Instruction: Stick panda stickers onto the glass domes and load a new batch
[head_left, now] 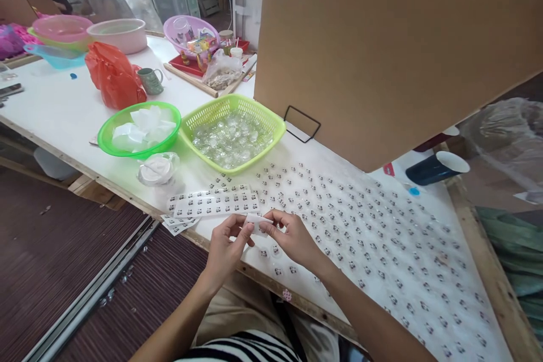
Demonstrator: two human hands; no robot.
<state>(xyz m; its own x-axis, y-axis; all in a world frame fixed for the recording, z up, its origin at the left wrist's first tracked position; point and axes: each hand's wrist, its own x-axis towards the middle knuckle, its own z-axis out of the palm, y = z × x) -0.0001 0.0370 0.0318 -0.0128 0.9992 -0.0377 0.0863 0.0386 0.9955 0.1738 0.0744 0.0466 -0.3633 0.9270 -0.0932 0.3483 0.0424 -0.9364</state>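
Near the table's front edge, my left hand point(231, 240) and my right hand point(291, 235) pinch a small piece of white sticker sheet point(257, 223) between them, thumbs on top. Just behind it lie larger sticker sheets point(212, 202) printed with rows of small black-and-white panda heads, overlapping each other. To the right, many clear round pieces with panda stickers point(352, 237) are spread in rows over the white tabletop. A yellow-green basket point(271, 143) farther back holds a heap of clear round pieces point(233, 138).
A green bowl point(142, 154) with white paper pieces stands left of the basket, behind a wrapped roll of tape point(156, 169). A large cardboard panel point(382, 56) rises at the back right. Beyond are a red bag point(112, 76), a mug point(150, 81) and a dark cup point(432, 168).
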